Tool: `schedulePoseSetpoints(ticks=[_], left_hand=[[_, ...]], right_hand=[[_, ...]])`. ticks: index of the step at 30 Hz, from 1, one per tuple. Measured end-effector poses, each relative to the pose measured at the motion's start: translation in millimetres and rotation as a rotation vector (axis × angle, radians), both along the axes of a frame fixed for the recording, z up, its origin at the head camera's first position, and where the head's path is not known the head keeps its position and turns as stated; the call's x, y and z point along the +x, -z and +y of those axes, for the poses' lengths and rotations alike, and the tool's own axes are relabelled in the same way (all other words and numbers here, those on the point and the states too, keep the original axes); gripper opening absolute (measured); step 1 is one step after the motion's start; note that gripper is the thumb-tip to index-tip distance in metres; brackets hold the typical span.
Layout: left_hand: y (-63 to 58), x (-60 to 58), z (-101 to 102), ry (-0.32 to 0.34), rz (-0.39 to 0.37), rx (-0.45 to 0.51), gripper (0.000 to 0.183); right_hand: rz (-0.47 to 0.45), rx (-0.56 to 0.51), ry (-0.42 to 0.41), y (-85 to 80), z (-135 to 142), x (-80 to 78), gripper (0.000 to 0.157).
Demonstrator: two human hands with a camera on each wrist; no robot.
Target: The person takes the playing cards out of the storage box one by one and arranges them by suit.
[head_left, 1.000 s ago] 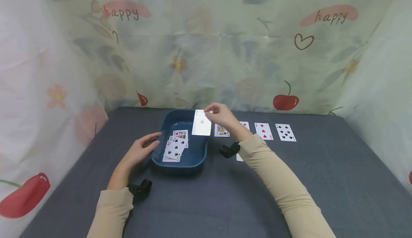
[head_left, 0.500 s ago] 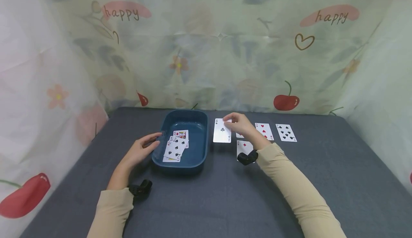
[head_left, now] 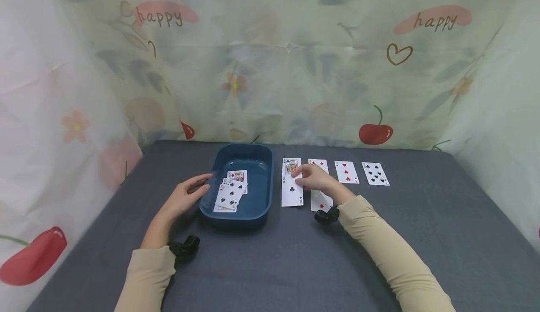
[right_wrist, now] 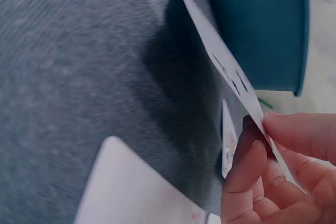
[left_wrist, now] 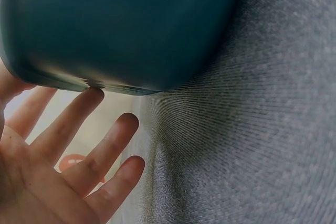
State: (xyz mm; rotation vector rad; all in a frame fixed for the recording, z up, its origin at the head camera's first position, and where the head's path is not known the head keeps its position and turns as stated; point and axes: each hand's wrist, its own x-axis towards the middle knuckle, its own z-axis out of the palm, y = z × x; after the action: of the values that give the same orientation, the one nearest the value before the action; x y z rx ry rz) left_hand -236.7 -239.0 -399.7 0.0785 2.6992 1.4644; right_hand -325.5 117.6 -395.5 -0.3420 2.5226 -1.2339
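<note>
My right hand (head_left: 314, 178) pinches the ace of clubs (head_left: 291, 194) between thumb and fingers. In the right wrist view the ace (right_wrist: 223, 61) is tilted above the cloth, its shadow beneath. It overlaps the lower part of a king of clubs (head_left: 291, 163) in the head view. My left hand (head_left: 182, 197) is at the left side of a dark blue basin (head_left: 270, 194), its fingers spread. The left wrist view has its fingertips (left_wrist: 94, 94) against the basin's wall (left_wrist: 121, 30). Inside the basin lie a few overlapping cards, a spades card (head_left: 231, 194) on top.
Right of the king, a diamonds card (head_left: 318, 163), a three of hearts (head_left: 346, 172) and a seven of spades (head_left: 375, 174) lie in a row. A two of diamonds (head_left: 319, 203) lies below the diamonds card, partly hidden by my right hand. A patterned curtain (head_left: 287, 68) hangs behind the table.
My right hand has carried the ace of clubs from above the basin to the right, then down over the king of clubs. The left hand stays by the basin.
</note>
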Motion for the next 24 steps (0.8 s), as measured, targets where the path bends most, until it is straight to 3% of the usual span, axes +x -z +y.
schedulePoseSetpoints(ticks=[15, 24], left_hand=[[0.1, -1.7, 0, -0.015, -0.027, -0.008, 0.049], [0.7, -2.0, -1, -0.010, -0.023, -0.002, 0.049]], right_hand=[[0.060, 0.093, -0.015, 4.7, -4, 6.6, 0.019], [0.063, 0.094, 0.033, 3.8, -8, 10.3, 0.020]])
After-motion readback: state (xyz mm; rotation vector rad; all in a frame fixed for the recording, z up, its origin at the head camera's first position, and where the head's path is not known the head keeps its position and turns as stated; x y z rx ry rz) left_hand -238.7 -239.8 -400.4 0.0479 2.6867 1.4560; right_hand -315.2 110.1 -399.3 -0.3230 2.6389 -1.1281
